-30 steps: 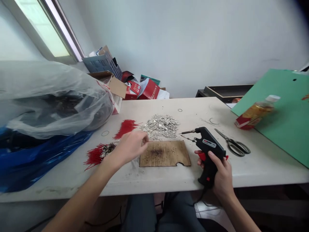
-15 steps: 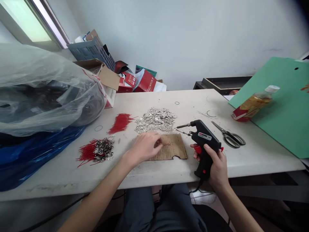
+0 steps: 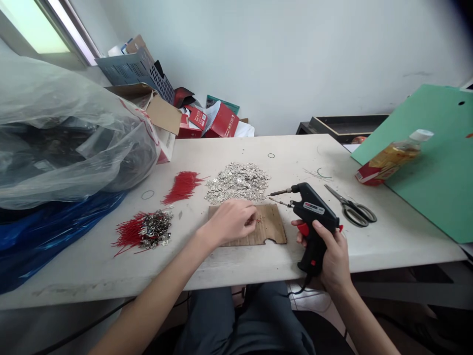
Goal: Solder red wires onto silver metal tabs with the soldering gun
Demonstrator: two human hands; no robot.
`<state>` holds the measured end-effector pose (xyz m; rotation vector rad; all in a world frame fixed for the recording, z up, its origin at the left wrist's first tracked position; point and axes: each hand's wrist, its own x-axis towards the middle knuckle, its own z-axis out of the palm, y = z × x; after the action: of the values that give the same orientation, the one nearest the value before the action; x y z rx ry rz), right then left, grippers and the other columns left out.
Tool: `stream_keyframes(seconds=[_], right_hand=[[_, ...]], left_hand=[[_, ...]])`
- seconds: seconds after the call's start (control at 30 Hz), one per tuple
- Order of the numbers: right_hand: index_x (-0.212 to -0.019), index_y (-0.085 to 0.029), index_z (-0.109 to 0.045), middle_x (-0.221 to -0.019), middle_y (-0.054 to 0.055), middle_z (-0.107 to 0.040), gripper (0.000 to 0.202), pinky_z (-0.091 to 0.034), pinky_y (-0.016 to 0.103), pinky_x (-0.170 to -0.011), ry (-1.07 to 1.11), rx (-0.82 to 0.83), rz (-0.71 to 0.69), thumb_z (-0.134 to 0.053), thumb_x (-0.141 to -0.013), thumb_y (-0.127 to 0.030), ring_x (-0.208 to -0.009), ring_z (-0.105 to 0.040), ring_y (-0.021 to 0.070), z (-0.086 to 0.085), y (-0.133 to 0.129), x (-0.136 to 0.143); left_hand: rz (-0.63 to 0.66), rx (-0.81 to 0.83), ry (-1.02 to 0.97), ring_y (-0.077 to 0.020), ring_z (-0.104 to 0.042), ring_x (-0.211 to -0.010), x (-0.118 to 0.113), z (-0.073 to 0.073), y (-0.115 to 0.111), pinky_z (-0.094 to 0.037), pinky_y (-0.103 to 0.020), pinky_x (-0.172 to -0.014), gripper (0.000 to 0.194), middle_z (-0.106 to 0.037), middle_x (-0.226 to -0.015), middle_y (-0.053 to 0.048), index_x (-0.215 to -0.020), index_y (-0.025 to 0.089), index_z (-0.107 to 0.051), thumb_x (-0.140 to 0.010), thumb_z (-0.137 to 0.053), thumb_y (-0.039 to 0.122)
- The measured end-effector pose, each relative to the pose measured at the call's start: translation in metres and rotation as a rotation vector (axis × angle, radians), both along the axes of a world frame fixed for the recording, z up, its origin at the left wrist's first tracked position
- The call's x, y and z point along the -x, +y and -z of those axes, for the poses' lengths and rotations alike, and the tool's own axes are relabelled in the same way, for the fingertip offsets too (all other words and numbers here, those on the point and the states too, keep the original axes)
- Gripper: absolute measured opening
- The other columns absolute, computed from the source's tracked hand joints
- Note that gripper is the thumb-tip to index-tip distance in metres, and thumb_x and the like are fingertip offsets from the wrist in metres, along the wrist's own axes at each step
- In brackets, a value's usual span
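My right hand (image 3: 334,251) is wrapped round the grip of a black soldering gun (image 3: 313,209) with a red trigger, its tip pointing left above the table. My left hand (image 3: 236,220) rests over a piece of corrugated cardboard (image 3: 273,224), fingers pinched together. Whatever they hold is too small or hidden to make out; tiny red specks show on the cardboard by the fingertips. Behind the cardboard lies a heap of small silvery metal pieces (image 3: 240,181). Left of it is a bundle of red wires (image 3: 183,186). Nearer me, a second pile of red wires (image 3: 129,230) has metal pieces (image 3: 157,229) at its ends.
Scissors (image 3: 353,207) lie right of the soldering gun. A tilted drink bottle (image 3: 393,157) leans by a green board (image 3: 436,172). A large plastic bag (image 3: 74,143) over a blue bag (image 3: 62,231) fills the left side. Boxes (image 3: 221,121) stand behind the table.
My left hand has shifted slightly right over the cardboard, its fingers still pinched. The soldering gun in my right hand stays in nearly the same place. The view has turned slightly.
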<state>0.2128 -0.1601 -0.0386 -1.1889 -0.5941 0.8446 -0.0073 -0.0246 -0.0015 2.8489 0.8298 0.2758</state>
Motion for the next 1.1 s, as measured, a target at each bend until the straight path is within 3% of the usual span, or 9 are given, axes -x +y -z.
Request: stream_keyframes(seconds=[0.1,0.2,0.33,0.43,0.6,0.73,0.9,1.0,1.1], right_hand=[[-0.096,-0.015,-0.086,-0.092,0.014,-0.083,0.035,-0.052,0.028,-0.053,0.014,0.026,0.006,-0.090,-0.088,-0.049,-0.059,-0.066,0.0167,0.000,0.000,0.000],[-0.095,-0.015,-0.086,-0.091,0.013,-0.083,0.037,-0.053,0.027,-0.053,0.042,0.044,0.026,-0.093,-0.085,-0.050,-0.061,-0.066,0.0172,0.000,0.001,0.001],[-0.092,-0.014,-0.086,-0.082,0.011,-0.079,0.040,-0.048,0.023,-0.046,0.100,0.073,0.070,-0.093,-0.082,-0.052,-0.059,-0.062,0.0160,0.001,0.002,-0.001],[-0.093,-0.011,-0.086,-0.072,0.010,-0.074,0.045,-0.042,0.020,-0.041,0.148,0.113,0.078,-0.093,-0.079,-0.053,-0.055,-0.057,0.0144,0.001,0.002,-0.004],[-0.095,-0.009,-0.086,-0.073,0.011,-0.074,0.049,-0.035,0.019,-0.035,0.198,0.118,0.054,-0.095,-0.075,-0.053,-0.053,-0.053,0.0135,-0.011,0.011,-0.012],[-0.104,-0.015,-0.084,-0.097,0.013,-0.083,0.046,-0.050,0.021,-0.048,0.214,-0.017,0.051,-0.093,-0.076,-0.051,-0.059,-0.059,0.0124,-0.039,0.037,-0.013],[-0.106,-0.015,-0.083,-0.096,0.011,-0.082,0.039,-0.051,0.023,-0.053,0.173,-0.172,-0.051,-0.088,-0.083,-0.046,-0.059,-0.061,0.0123,-0.072,0.094,-0.006],[-0.105,-0.014,-0.081,-0.092,0.011,-0.082,0.042,-0.050,0.023,-0.051,0.141,-0.216,-0.091,-0.091,-0.079,-0.045,-0.058,-0.061,0.0127,-0.072,0.128,-0.001],[-0.103,-0.015,-0.080,-0.091,0.009,-0.083,0.040,-0.045,0.022,-0.046,0.137,-0.204,-0.077,-0.091,-0.079,-0.045,-0.057,-0.059,0.0121,-0.054,0.145,0.002]], left_hand=[[-0.032,0.052,-0.071,-0.0219,-0.070,-0.086,0.005,-0.003,0.001,-0.050,-0.037,-0.081,0.009,-0.079,-0.095,-0.004,-0.091,0.019,-0.072,-0.096,-0.064,0.021],[-0.166,0.094,-0.135,-0.0225,-0.070,-0.088,0.013,-0.015,0.016,-0.052,-0.039,-0.084,0.010,-0.079,-0.098,-0.003,-0.096,0.021,-0.071,-0.099,-0.064,0.027],[-0.337,0.093,-0.117,-0.0286,-0.074,-0.108,0.029,-0.026,0.055,-0.056,-0.044,-0.095,0.030,-0.080,-0.120,-0.006,-0.125,0.022,-0.071,-0.096,-0.070,0.026],[-0.313,0.115,-0.087,-0.0300,-0.071,-0.126,0.036,-0.020,0.076,-0.054,-0.047,-0.110,0.042,-0.076,-0.136,-0.007,-0.137,0.026,-0.071,-0.095,-0.075,0.025],[-0.333,0.067,-0.071,-0.0341,-0.067,-0.134,0.031,0.000,0.072,-0.047,-0.060,-0.119,0.025,-0.077,-0.133,-0.009,-0.127,0.026,-0.079,-0.102,-0.074,0.027],[-0.354,0.039,-0.079,-0.0347,-0.067,-0.130,0.026,0.004,0.063,-0.045,-0.065,-0.118,0.022,-0.078,-0.128,-0.010,-0.123,0.022,-0.079,-0.103,-0.074,0.028],[-0.385,0.020,-0.091,-0.0345,-0.068,-0.125,0.025,0.005,0.062,-0.045,-0.066,-0.116,0.012,-0.080,-0.120,-0.010,-0.110,0.022,-0.082,-0.101,-0.076,0.027],[-0.399,0.032,-0.095,-0.0354,-0.069,-0.123,0.025,0.007,0.063,-0.045,-0.067,-0.115,0.009,-0.081,-0.117,-0.010,-0.106,0.022,-0.083,-0.101,-0.076,0.026],[-0.409,0.061,-0.101,-0.0337,-0.070,-0.122,0.024,0.009,0.064,-0.044,-0.066,-0.115,0.011,-0.082,-0.118,-0.008,-0.107,0.023,-0.084,-0.103,-0.075,0.028]])
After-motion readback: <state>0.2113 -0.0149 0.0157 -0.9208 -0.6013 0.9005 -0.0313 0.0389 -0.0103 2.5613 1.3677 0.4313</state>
